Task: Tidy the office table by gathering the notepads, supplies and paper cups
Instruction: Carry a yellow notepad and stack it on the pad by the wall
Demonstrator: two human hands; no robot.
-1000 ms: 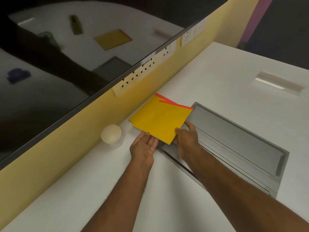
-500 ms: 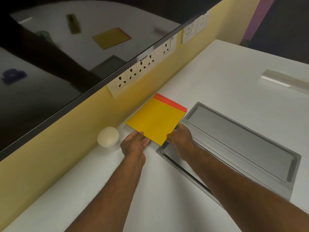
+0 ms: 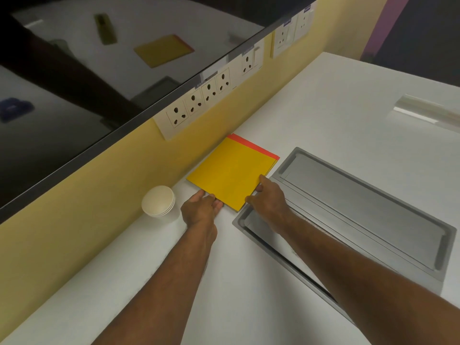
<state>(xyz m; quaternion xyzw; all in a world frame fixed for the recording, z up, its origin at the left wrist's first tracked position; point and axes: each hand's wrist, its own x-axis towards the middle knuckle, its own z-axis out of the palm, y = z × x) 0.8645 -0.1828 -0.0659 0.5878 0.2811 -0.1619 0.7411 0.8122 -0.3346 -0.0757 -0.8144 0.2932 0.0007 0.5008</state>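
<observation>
Both hands touch unlabelled yellow notepads.

Your white desk carries: yellow notepads, stacked, red edge showing, near the wall; nested paper cups to their left; recessed grey cable tray just right.

Left hand: I can't see its fingertips, tucked at the near edge of the pads. How many pads are stacked, I can't tell. Right hand covers the pads' near corner. Cups: count unclear. Both forearms cut off at the bottom edge. Desk runs out of view.
</observation>
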